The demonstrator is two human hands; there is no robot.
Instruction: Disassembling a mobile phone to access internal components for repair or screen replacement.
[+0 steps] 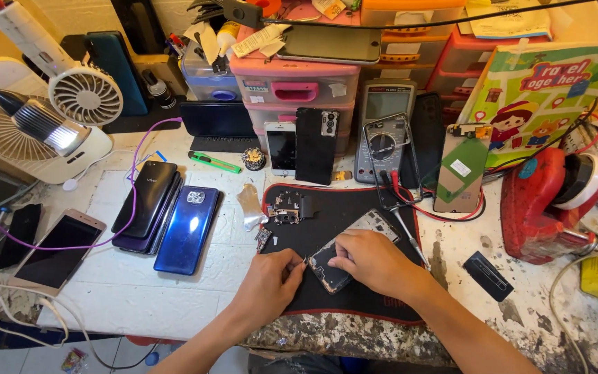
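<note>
I am working on an opened phone point(337, 266) that is lying tilted on the black work mat point(354, 221), at the near middle of the surface point(140, 291). My right hand point(372, 260) is lying flat on the phone, with the fingers pressed together, and it is holding the phone down on the mat. My left hand point(271, 277) is just beside the phone's left end. Its fingertips are pinched on a thin small tool point(304, 262), and the tip is touching the phone's edge; what kind of tool it is, I cannot tell.

On the far part of the mat some small phone parts point(286, 208) are lying. Left of the mat, a blue phone point(188, 228) is lying face down, and just beside it a pile of dark phones point(145, 204) is sitting. Further left, a pale gold phone point(60, 249) is lying near the edge with a purple cable point(133, 173) running over it. At the far side, a grey multimeter point(385, 131) is standing against the pink drawers point(295, 86). At the right, a red tool point(545, 201) is standing well apart from my hands. A small white fan point(84, 93) is standing far left.
</note>
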